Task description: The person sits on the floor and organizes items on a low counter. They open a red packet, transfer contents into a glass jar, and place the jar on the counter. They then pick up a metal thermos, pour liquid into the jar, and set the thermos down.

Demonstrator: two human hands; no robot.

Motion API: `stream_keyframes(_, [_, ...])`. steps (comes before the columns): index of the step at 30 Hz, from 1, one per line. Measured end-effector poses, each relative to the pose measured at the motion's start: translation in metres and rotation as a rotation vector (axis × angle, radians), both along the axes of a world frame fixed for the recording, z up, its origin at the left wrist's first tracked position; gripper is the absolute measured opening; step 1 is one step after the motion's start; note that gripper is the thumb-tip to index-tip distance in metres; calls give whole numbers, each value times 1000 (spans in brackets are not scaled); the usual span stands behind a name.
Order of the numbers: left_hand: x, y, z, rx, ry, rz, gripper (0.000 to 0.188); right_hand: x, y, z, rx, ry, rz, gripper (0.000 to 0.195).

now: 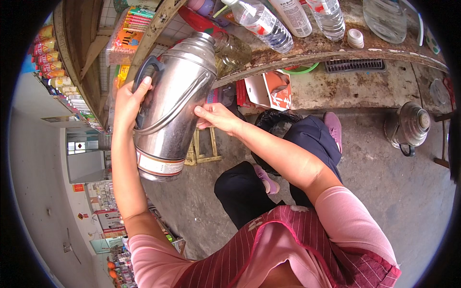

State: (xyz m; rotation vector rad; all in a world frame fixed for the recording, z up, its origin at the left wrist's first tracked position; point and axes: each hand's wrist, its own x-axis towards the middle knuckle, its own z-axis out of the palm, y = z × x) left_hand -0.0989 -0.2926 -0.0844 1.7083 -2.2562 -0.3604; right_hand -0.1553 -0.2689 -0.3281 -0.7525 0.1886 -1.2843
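Observation:
A stainless steel vacuum flask (169, 97) is held tilted before me, its neck leaning up and to the right in the picture. My left hand (135, 99) grips it by the dark side handle (146, 70). Against the flask's lower side rests my right hand (218, 117), thumb on the metal and fingertips partly hidden. The wire carrying handle lies across the body, and a label band with writing circles the base. Close to the neck stands a clear glass jar (234, 52) on the worn counter (324, 54), partly hidden by the flask. The inside of the neck cannot be seen.
Plastic bottles (266, 28) and a white cap (356, 37) stand on the counter. Below are an abacus (354, 66) and a carton (272, 90). A black-lined bin (270, 122) is by my legs, a wooden stool (207, 145) nearby. Another metal flask (408, 126) stands on the floor.

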Motion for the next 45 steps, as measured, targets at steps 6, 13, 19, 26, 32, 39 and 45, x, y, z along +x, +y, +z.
stream_keyframes(6, [-1, 1, 0, 6, 11, 13, 34, -3, 4, 3, -17, 15, -26, 61])
stream_keyframes(13, [-2, 1, 1, 10, 10, 0, 34, -2, 3, 3, -16, 13, -40, 59])
stream_keyframes(19, [2, 1, -1, 3, 21, -4, 34, -4, 6, 5, -7, 28, -43, 59])
stream_keyframes(26, [4, -2, -1, 2, 18, -3, 35, -1, 0, 0, 3, 19, -5, 68])
stream_keyframes(32, [12, -2, -5, -20, 64, -7, 34, -5, 7, 5, 6, 56, -27, 68])
stream_keyframes(39, [32, -7, -25, -4, 274, 12, 32, -14, -1, -5, 59, 180, -117, 64])
stream_keyframes(45, [54, -7, -61, -20, 601, -11, 22, -42, -6, -9, 17, 535, -334, 78])
